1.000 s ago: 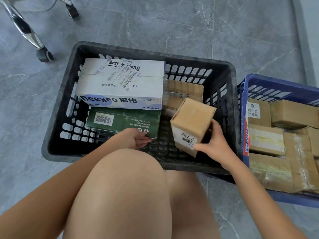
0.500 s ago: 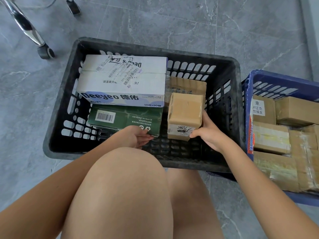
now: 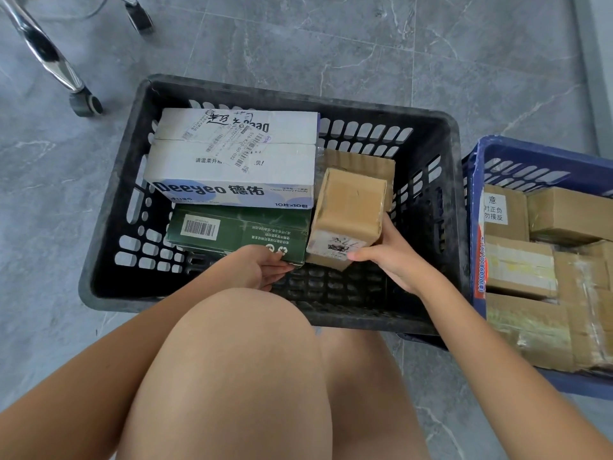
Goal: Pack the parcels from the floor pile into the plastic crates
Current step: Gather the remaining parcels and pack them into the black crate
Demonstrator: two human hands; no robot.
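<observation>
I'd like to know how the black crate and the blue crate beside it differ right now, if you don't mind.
The black crate sits in front of the person; the blue crate stands to its right, partly out of frame. The black crate holds a few parcels with bare floor showing; the blue crate looks packed with brown cartons. Both hands reach into the black crate, none into the blue. Both have slotted plastic walls.
</observation>
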